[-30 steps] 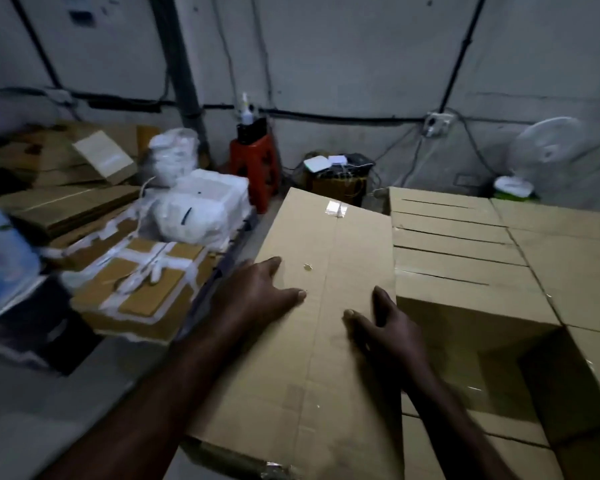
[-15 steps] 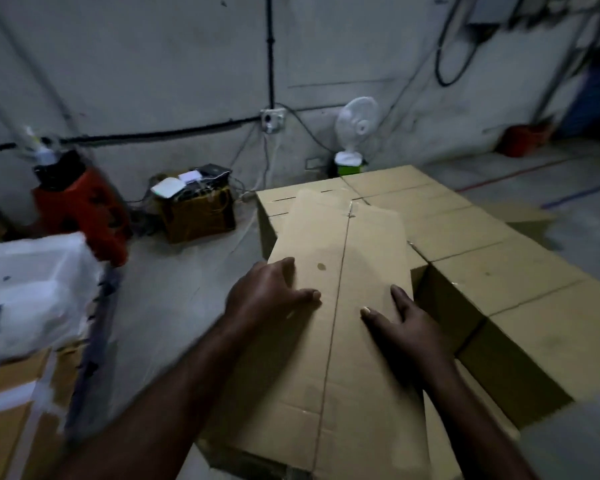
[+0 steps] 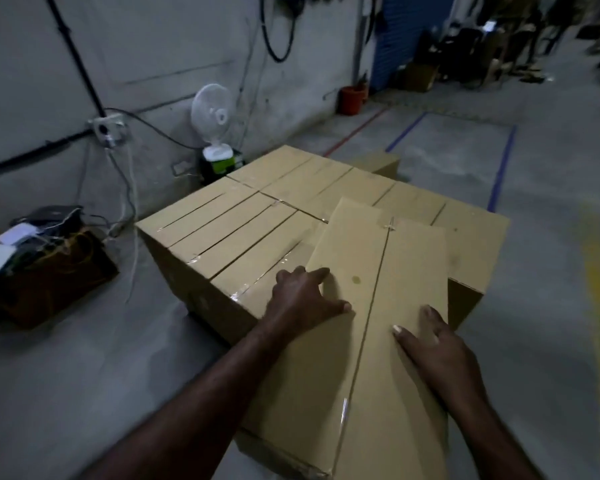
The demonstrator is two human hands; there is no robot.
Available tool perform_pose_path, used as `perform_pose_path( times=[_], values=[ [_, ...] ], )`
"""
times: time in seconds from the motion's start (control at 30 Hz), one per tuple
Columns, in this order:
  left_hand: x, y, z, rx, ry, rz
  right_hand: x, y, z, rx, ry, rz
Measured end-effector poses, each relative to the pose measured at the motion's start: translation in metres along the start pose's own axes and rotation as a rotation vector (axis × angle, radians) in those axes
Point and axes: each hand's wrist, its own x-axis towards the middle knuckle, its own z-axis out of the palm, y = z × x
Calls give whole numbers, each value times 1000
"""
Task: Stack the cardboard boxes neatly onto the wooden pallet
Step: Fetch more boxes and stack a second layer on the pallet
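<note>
while your left hand [image 3: 305, 299] and right hand [image 3: 437, 355] lie flat atop the box [image 3: 371, 382], fingers straight, it overlaps the stacked boxes [image 3: 243, 230].

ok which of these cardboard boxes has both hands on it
The nearest box, lying askew over the front of the stacked boxes. The left hand and right hand rest flat on top, either side of its centre seam; the rest are untouched.
</note>
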Motion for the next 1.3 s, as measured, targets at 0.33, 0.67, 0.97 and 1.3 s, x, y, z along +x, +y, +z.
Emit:
perform_pose_path(
  times=[0.33, 0.67, 0.97, 1.3],
  values=[
    [109, -24, 48, 98, -118, 130, 75, 34, 47, 103, 28, 202],
    [199, -56, 79, 150, -330, 65, 152, 52, 111, 159, 2, 287],
    [267, -102, 114, 146, -402, 97, 206, 61, 165, 177, 22, 350],
    [321, -162, 160, 115, -431, 140, 253, 78, 224, 170, 22, 411]
  ],
)
